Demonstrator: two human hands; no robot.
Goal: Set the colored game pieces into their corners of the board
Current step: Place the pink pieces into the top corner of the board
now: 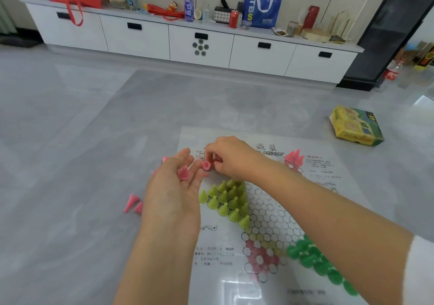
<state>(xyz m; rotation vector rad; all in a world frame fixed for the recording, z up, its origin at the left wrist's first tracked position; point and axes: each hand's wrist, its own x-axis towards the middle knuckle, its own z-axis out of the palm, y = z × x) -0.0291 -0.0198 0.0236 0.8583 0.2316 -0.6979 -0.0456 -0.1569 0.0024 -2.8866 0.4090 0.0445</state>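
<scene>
A white paper game board [270,210] printed with a star of circles lies on the grey floor. My left hand [173,192] is cupped palm up at the board's left edge, with a pink cone piece [183,172] lying on its fingers. My right hand [231,158] pinches another pink cone piece [207,165] just above the left fingertips. Several yellow-green cones [229,201] fill the board's left corner. Dark green cones [314,257] fill the near right corner. A few pink cones [294,156] stand at the far corner. Two loose pink cones [133,205] lie on the floor left of my left hand.
A yellow and green cardboard box [355,126] lies on the floor to the far right. A long white cabinet [199,44] crowded with bags, bottles and cans runs along the back wall. A cola bottle [392,71] stands by a dark doorframe.
</scene>
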